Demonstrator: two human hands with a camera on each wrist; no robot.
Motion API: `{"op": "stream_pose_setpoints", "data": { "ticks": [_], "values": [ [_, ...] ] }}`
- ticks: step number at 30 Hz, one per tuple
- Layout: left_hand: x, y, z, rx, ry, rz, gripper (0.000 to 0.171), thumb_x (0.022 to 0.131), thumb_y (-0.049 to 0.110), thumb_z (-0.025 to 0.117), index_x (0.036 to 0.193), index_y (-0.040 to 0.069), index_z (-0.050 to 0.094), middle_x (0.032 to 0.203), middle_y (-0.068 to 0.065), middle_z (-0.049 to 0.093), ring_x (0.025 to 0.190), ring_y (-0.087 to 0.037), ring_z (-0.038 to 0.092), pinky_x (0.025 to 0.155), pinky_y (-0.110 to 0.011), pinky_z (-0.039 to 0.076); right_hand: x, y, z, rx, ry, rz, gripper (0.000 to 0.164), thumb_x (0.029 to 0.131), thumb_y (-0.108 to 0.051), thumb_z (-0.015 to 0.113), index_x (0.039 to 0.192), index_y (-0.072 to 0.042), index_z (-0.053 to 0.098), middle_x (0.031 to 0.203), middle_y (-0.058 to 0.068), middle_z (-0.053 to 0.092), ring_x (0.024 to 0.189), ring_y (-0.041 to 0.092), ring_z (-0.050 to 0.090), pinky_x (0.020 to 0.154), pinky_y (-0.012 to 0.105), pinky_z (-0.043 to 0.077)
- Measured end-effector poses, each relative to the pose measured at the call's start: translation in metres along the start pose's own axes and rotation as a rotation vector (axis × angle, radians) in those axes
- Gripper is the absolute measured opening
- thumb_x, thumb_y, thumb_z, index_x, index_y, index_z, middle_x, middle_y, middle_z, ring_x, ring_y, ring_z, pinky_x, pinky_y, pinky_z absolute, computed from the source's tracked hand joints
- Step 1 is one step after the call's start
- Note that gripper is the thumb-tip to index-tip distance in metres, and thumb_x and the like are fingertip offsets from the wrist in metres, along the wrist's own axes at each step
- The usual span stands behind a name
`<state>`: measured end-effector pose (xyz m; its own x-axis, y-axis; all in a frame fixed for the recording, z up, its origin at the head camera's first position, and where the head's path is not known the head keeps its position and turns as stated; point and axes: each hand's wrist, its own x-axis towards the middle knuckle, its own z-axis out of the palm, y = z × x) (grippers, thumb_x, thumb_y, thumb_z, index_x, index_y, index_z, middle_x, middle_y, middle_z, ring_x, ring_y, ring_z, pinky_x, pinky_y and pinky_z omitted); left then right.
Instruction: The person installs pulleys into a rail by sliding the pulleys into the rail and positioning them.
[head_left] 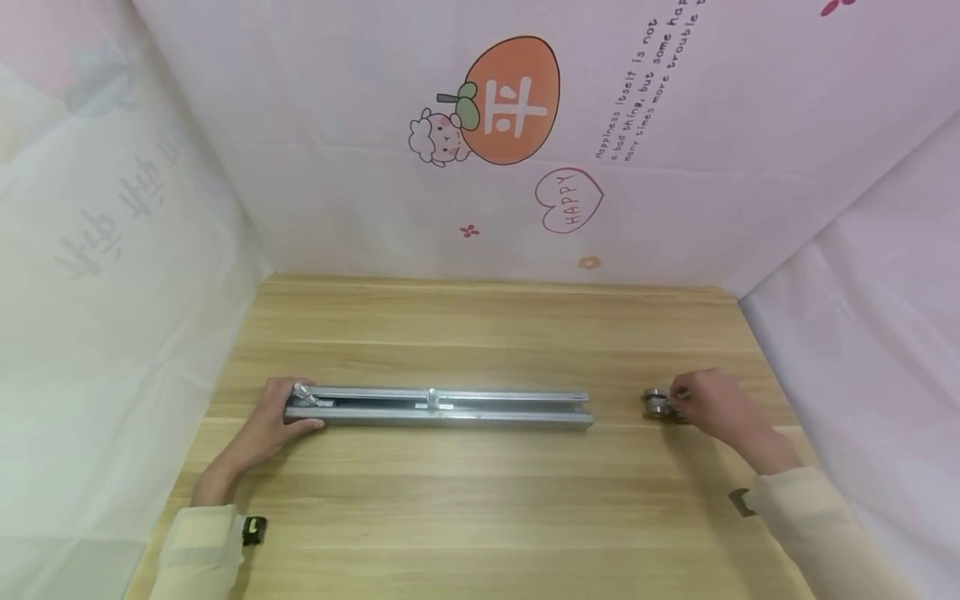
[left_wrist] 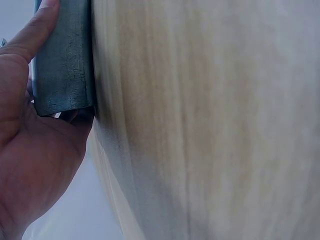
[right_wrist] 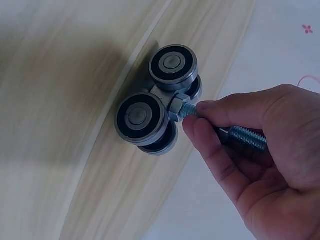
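Roller (right_wrist: 155, 117), its four wheels on a threaded bolt (right_wrist: 240, 136), sits on the table (head_left: 480, 517) near its right edge, pinched by the bolt in the right hand (head_left: 708, 406). Left hand (head_left: 266, 421) grips the rail's (head_left: 438, 408) left end; the rail lies crosswise mid-table, well apart from the roller.

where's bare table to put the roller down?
Free: the wide strip of table between the metal rail and the back curtain, and the near strip between the two sleeves. Tight: the left hand grips the rail's end; the right hand holds the roller carriage by its bolt beyond the other end.
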<state>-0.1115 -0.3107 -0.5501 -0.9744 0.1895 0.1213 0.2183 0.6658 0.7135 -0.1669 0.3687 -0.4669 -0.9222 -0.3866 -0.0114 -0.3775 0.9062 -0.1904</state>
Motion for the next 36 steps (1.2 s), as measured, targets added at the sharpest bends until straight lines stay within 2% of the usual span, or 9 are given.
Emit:
{"op": "stream_pose_setpoints", "data": {
  "ticks": [7,14,21,28,36],
  "values": [
    [0.0,-0.001,0.001,0.006,0.002,0.008,0.064,0.079,0.026,0.078,0.131,0.002,0.048,0.122,-0.019,0.042,0.11,-0.027,0.038,0.091,-0.042,0.033,0.006,-0.018,0.004,0.008,0.017,-0.055,0.008,0.073,-0.002,0.073,0.076,-0.009,0.072,0.077,0.004,0.071,0.07,0.021,0.065,0.065,0.045,0.054],
    [0.0,0.0,0.001,-0.009,-0.008,-0.012,0.064,0.08,0.026,0.077,0.132,0.003,0.047,0.123,-0.018,0.041,0.11,-0.026,0.038,0.092,-0.042,0.033,0.01,-0.035,0.01,0.027,0.033,-0.078,0.014,0.068,0.003,0.069,0.074,-0.009,0.072,0.075,0.002,0.071,0.069,0.017,0.063,0.064,0.041,0.055],
    [0.0,0.001,0.0,-0.005,-0.007,-0.009,0.067,0.08,0.027,0.077,0.134,0.001,0.047,0.123,-0.02,0.041,0.111,-0.027,0.038,0.093,-0.043,0.033,0.014,-0.054,0.015,0.058,0.004,-0.057,0.012,0.072,0.002,0.071,0.08,-0.006,0.074,0.08,0.006,0.073,0.07,0.016,0.065,0.064,0.038,0.056],
    [0.001,-0.002,0.001,-0.01,-0.008,-0.008,0.067,0.08,0.026,0.077,0.134,0.001,0.047,0.123,-0.019,0.041,0.112,-0.027,0.038,0.094,-0.044,0.033,0.017,-0.068,0.018,0.08,-0.038,-0.052,0.011,0.075,0.0,0.072,0.083,-0.007,0.075,0.08,0.004,0.072,0.062,0.006,0.056,0.057,0.028,0.052],
    [0.003,-0.005,0.001,0.012,-0.01,0.036,0.066,0.08,0.022,0.078,0.133,-0.002,0.047,0.12,-0.021,0.042,0.111,-0.027,0.037,0.092,-0.044,0.033,0.021,-0.078,0.022,0.076,-0.01,-0.096,0.013,0.074,0.002,0.07,0.083,-0.005,0.076,0.082,0.006,0.073,0.061,0.005,0.055,0.057,0.026,0.052]
  ]
}}
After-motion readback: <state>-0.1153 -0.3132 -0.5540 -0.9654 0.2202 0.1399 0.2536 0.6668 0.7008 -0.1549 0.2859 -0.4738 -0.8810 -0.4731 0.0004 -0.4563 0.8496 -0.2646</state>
